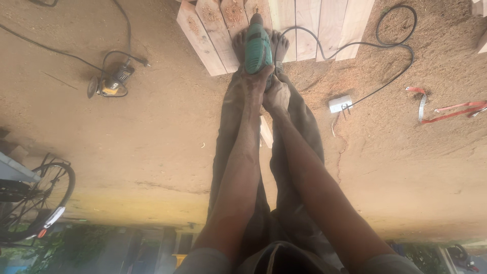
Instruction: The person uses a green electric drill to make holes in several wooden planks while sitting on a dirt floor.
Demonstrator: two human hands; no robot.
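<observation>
My left hand (255,81) is wrapped tight around the rear of the green power drill (258,46), and my right hand (277,95) is curled just behind and beside it at 4 o'clock, touching the left; I cannot tell what the right one grips. The drill points to 12 o'clock, its nose on the row of pale wooden planks (304,25), with my 2 bare feet either side of it standing on those planks. The planks' cut ends form a ragged edge at 12 o'clock, just ahead of my hands. No bin or box shows. The black cord (390,45) loops away at 2 o'clock toward a white plug block (340,103). An angle grinder (109,82) lies well apart at 10 o'clock. Red strapping (451,107) sits at 3 o'clock. Dusty concrete floor (152,132) lies open at 9 o'clock, a bicycle (35,200) at 8.
</observation>
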